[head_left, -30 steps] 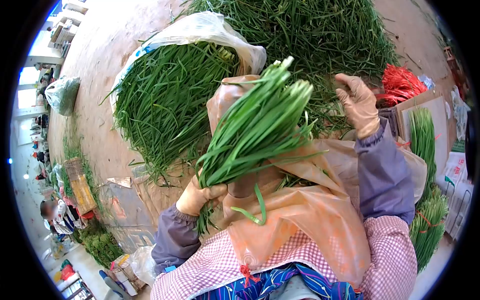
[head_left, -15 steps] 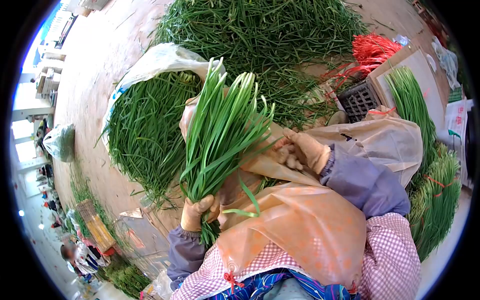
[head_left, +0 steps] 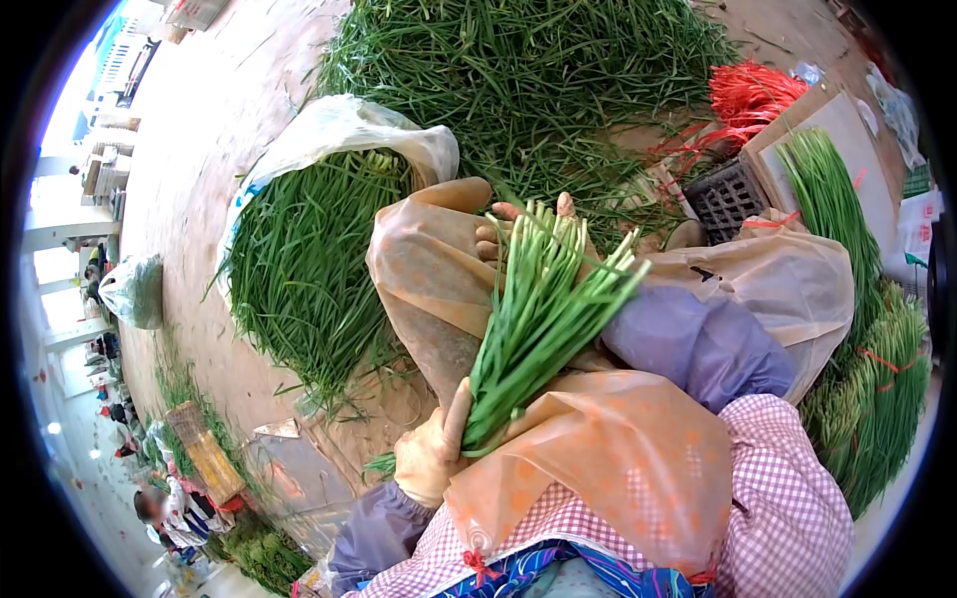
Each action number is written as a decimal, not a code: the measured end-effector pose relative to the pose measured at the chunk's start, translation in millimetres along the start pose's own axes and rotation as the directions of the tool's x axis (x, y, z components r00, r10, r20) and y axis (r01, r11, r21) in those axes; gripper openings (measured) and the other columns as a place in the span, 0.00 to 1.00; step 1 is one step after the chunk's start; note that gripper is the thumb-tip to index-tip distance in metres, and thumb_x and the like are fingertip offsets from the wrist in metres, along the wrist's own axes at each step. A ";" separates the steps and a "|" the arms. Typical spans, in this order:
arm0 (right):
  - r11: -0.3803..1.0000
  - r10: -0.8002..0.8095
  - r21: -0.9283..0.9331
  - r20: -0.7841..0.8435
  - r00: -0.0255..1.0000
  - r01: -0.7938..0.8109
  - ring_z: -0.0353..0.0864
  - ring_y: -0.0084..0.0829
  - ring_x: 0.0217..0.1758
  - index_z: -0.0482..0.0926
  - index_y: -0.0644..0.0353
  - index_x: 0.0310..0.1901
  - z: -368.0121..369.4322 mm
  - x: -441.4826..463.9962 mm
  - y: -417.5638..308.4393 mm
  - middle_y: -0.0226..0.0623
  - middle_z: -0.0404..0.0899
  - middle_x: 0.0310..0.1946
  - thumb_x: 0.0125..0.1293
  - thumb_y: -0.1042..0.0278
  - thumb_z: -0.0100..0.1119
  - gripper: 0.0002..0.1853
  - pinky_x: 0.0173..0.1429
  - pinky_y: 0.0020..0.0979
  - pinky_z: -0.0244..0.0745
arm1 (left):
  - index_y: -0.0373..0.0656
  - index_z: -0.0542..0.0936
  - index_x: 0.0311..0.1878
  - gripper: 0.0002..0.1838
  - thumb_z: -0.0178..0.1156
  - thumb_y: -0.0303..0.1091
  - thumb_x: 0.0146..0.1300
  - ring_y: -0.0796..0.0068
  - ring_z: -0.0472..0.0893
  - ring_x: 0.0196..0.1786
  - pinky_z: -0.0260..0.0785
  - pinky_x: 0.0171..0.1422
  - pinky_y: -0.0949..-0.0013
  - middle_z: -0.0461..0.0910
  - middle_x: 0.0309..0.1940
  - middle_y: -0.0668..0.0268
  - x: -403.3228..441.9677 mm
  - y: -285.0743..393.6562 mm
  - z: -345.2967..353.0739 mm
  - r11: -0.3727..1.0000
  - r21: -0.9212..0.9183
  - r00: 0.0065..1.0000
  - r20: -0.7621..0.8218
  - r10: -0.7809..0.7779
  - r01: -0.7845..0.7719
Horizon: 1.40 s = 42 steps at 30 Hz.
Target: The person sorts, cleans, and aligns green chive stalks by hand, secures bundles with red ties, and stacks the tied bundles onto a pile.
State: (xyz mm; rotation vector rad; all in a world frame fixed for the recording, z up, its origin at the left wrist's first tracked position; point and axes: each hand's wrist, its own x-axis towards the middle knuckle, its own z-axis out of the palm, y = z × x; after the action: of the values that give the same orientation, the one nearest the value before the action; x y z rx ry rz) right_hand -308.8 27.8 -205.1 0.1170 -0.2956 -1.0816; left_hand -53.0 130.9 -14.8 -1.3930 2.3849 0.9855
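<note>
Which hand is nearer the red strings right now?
Right. The right hand, mostly hidden by the green bunch, is below and left of the red strings in the view; the left hand, gripping the bunch's lower end, is farther down and left.

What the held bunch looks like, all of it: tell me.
The bunch is long, flat green leaves with pale, uneven stem ends fanned out at the far end. No tie shows. It slants over the apron, stems toward the picture's upper right. The gloved left hand grips its leafy end. The right hand is partly hidden behind it; contact is unclear.
</note>
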 end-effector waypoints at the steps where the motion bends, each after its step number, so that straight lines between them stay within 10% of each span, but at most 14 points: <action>1: 0.999 0.032 0.007 0.050 0.998 -0.032 0.66 0.50 0.69 0.51 0.54 0.75 6.5 1.1 -0.3 0.54 0.62 0.69 0.67 0.27 0.42 0.45 0.70 0.59 0.64 | 0.44 0.53 0.76 0.49 0.69 0.30 0.52 0.47 0.82 0.45 0.76 0.46 0.55 0.78 0.46 0.47 -0.9 -3.1 -4.0 0.999 0.026 0.998 0.055 0.030 -0.031; 6: 0.996 0.093 -0.024 0.156 0.983 -0.091 0.73 0.50 0.64 0.56 0.53 0.74 26.0 7.3 -2.0 0.50 0.74 0.59 0.67 0.28 0.44 0.43 0.72 0.56 0.62 | 0.38 0.63 0.71 0.39 0.66 0.27 0.56 0.48 0.81 0.52 0.76 0.57 0.57 0.77 0.55 0.46 1.7 -9.5 -74.0 0.938 -0.265 0.932 0.225 0.286 -0.224; 10: 0.982 0.079 -0.174 0.044 0.996 -0.070 0.78 0.47 0.53 0.59 0.55 0.73 47.7 2.9 1.1 0.45 0.80 0.48 0.68 0.27 0.40 0.43 0.65 0.51 0.67 | 0.35 0.67 0.67 0.44 0.74 0.45 0.51 0.59 0.78 0.60 0.71 0.63 0.56 0.76 0.59 0.51 32.7 -45.1 -118.6 0.848 -0.458 0.958 -0.225 0.179 -0.266; 12: 0.980 0.058 -0.190 0.012 0.998 -0.054 0.78 0.47 0.50 0.61 0.57 0.71 55.2 1.1 5.0 0.44 0.80 0.44 0.69 0.28 0.39 0.42 0.60 0.51 0.71 | 0.35 0.59 0.72 0.53 0.75 0.49 0.48 0.58 0.75 0.63 0.67 0.67 0.56 0.72 0.63 0.50 85.8 -15.3 -100.3 0.506 -0.774 0.903 -0.429 0.026 -0.382; 14: 0.982 0.067 -0.178 0.015 0.998 -0.063 0.77 0.50 0.51 0.63 0.59 0.70 64.2 -4.0 3.2 0.46 0.79 0.45 0.70 0.30 0.39 0.41 0.58 0.53 0.73 | 0.40 0.47 0.77 0.61 0.77 0.47 0.47 0.58 0.68 0.69 0.60 0.72 0.56 0.66 0.68 0.50 125.6 -6.1 -63.3 0.329 -0.935 0.948 -0.023 0.318 -0.133; 16: 0.963 -0.013 -0.269 -0.068 0.998 -0.006 0.79 0.47 0.48 0.64 0.58 0.69 79.1 -11.7 2.4 0.43 0.79 0.43 0.73 0.38 0.42 0.35 0.53 0.48 0.77 | 0.45 0.40 0.78 0.63 0.77 0.39 0.49 0.60 0.62 0.73 0.54 0.76 0.58 0.62 0.71 0.53 137.7 10.0 -16.5 0.345 -0.902 0.892 -0.087 0.443 -0.259; 19: 0.914 -0.086 -0.405 -0.146 0.986 0.020 0.82 0.42 0.46 0.67 0.58 0.67 90.0 -18.8 -10.1 0.41 0.80 0.40 0.74 0.49 0.47 0.27 0.48 0.42 0.80 | 0.46 0.43 0.79 0.60 0.75 0.30 0.50 0.64 0.59 0.75 0.49 0.78 0.60 0.61 0.73 0.58 133.1 42.2 -2.1 -0.013 -0.989 0.901 0.131 0.414 0.149; 26: 0.580 -0.479 -0.807 -0.447 0.756 -0.110 0.74 0.24 0.19 0.75 0.65 0.52 119.2 -8.1 -39.5 0.27 0.74 0.20 0.70 0.68 0.55 0.13 0.26 0.28 0.75 | 0.42 0.58 0.74 0.44 0.68 0.21 0.55 0.68 0.67 0.70 0.58 0.75 0.63 0.68 0.68 0.62 124.7 36.5 1.6 -0.044 -0.910 0.852 0.367 0.374 0.411; 30: 0.447 -0.731 -0.883 -0.265 0.629 0.147 0.49 0.16 0.14 0.75 0.65 0.51 159.4 -20.9 -94.4 0.18 0.55 0.15 0.72 0.64 0.55 0.14 0.19 0.23 0.48 | 0.38 0.66 0.69 0.40 0.72 0.30 0.52 0.70 0.77 0.57 0.69 0.63 0.65 0.77 0.58 0.62 119.0 37.1 0.6 0.005 -0.946 0.904 0.313 0.290 0.325; 34: 0.022 -0.844 -0.952 0.146 0.516 0.305 0.48 0.15 0.14 0.73 0.66 0.54 214.7 -49.4 -127.8 0.16 0.54 0.14 0.71 0.62 0.53 0.17 0.19 0.23 0.48 | 0.38 0.68 0.67 0.39 0.72 0.32 0.52 0.71 0.76 0.57 0.68 0.63 0.66 0.77 0.57 0.64 119.9 35.4 0.2 -0.009 -0.950 0.914 0.297 0.276 0.312; 36: -0.284 -0.806 -0.879 0.435 0.402 0.383 0.52 0.14 0.16 0.73 0.65 0.53 255.4 -62.7 -147.1 0.17 0.53 0.15 0.73 0.55 0.51 0.20 0.21 0.22 0.51 | 0.38 0.66 0.68 0.40 0.72 0.31 0.52 0.71 0.75 0.58 0.68 0.64 0.66 0.76 0.58 0.63 119.7 33.1 1.0 0.002 -0.951 0.914 0.298 0.275 0.310; 38: 0.623 -0.700 -0.575 -0.108 0.706 0.530 0.60 0.18 0.22 0.74 0.65 0.54 255.0 -62.7 -141.9 0.22 0.59 0.20 0.72 0.58 0.52 0.18 0.26 0.23 0.58 | 0.38 0.65 0.69 0.41 0.71 0.31 0.52 0.70 0.75 0.58 0.67 0.64 0.66 0.76 0.59 0.63 119.8 32.0 2.3 -0.020 -0.950 0.916 0.296 0.270 0.313; 40: 0.939 -0.143 0.270 -0.253 0.957 0.212 0.67 0.22 0.28 0.74 0.64 0.54 259.4 -49.5 -108.5 0.27 0.66 0.24 0.71 0.62 0.53 0.17 0.31 0.24 0.65 | 0.39 0.64 0.70 0.39 0.68 0.29 0.55 0.69 0.75 0.60 0.67 0.66 0.65 0.75 0.60 0.62 122.1 32.0 1.8 -0.035 -0.956 0.915 0.266 0.304 0.290; 42: -0.041 0.187 0.988 -0.142 0.972 0.152 0.72 0.29 0.37 0.75 0.63 0.54 250.1 -38.6 -66.6 0.32 0.71 0.31 0.65 0.57 0.58 0.21 0.44 0.31 0.66 | 0.40 0.63 0.71 0.36 0.65 0.25 0.59 0.69 0.74 0.62 0.65 0.69 0.64 0.74 0.62 0.62 123.5 31.8 0.3 -0.091 -0.945 0.902 0.266 0.341 0.313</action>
State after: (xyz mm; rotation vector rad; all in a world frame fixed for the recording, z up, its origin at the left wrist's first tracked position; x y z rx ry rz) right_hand -455.8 43.1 11.0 1.6642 -0.8647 -0.5458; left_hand -145.2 55.8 -60.8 -0.9950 0.8445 3.0920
